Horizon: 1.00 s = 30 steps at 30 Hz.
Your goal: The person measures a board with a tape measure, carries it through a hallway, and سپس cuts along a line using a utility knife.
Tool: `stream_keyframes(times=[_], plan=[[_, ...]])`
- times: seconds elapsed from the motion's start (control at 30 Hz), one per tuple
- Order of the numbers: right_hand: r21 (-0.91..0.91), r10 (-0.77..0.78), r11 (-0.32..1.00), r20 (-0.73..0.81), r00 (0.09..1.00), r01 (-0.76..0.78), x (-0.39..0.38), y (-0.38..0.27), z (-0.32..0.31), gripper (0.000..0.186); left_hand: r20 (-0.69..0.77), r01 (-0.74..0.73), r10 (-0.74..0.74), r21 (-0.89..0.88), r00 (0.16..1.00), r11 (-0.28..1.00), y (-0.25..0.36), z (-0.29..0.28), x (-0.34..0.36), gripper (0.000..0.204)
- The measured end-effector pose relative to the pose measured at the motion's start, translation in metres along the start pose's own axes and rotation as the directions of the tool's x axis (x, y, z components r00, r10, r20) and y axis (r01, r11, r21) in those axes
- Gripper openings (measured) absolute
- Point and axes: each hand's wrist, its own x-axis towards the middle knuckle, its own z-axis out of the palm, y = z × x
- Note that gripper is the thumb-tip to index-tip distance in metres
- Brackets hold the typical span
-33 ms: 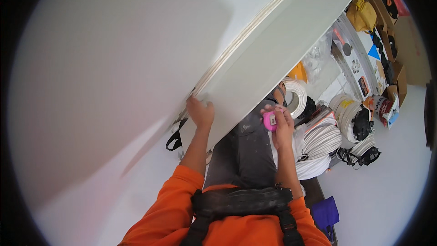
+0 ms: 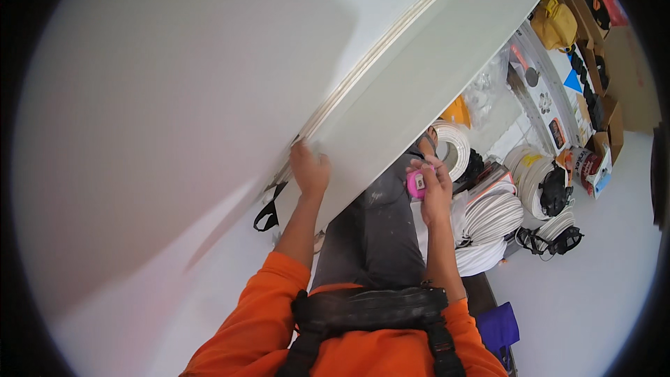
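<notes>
A long pale grey-white board (image 2: 419, 98) stands slanting across the view, with several more board edges (image 2: 377, 49) stacked behind it against the wall. My left hand (image 2: 308, 169) is at the upper edge of the front board, its fingers hooked over that edge and the thumb apart on the board's face. In my right hand (image 2: 436, 192), right of the board's lower edge, is a round pink tape measure (image 2: 417, 183), held between curled fingers and thumb. No drawn-out blade can be made out. My legs in dark trousers stand between the hands.
Coils of white cable (image 2: 490, 215) and a white roll (image 2: 453, 152) lie close to my right hand. Beyond are a paint-type can (image 2: 585, 162), cardboard boxes (image 2: 611, 122), a yellow bag (image 2: 555, 24) and clear plastic (image 2: 488, 84). A purple cloth (image 2: 499, 324) is at lower right.
My right hand has shifted very slightly to the right with the tape measure. The left hand has moved a touch up and right along the board's edge.
</notes>
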Motion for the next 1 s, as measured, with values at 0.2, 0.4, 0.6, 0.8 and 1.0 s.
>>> stream_keyframes(times=[0.2, 0.4, 0.6, 0.8, 1.0], plan=[[-0.836, -0.181, 0.494, 0.169, 0.969, 0.238, 0.074, 0.001, -0.016, 0.049, 0.122, -0.454, 0.445, 0.054, 0.887, 0.889, 0.045, 0.01, 0.027, 0.066], [-0.754, 0.065, 0.642, 0.235, 0.97, 0.139, 0.085, -0.018, 0.027, 0.073, 0.204, -0.399, 0.376, 0.083, 0.904, 0.913, 0.059, 0.024, 0.026, 0.067], [-0.853, 0.007, 0.486, 0.221, 0.975, 0.19, 0.099, -0.023, 0.026, 0.075, 0.169, -0.36, 0.35, 0.031, 0.921, 0.932, 0.081, 0.016, 0.036, 0.074], [-0.725, 0.037, 0.681, 0.173, 0.984, 0.101, 0.1, -0.006, 0.031, 0.062, 0.051, -0.288, 0.287, 0.011, 0.957, 0.958, 0.087, 0.027, 0.035, 0.08], [-0.718, 0.035, 0.688, 0.18, 0.983, 0.107, 0.091, -0.01, 0.023, 0.054, -0.074, -0.31, 0.314, 0.061, 0.947, 0.949, 0.088, 0.041, 0.033, 0.084]])
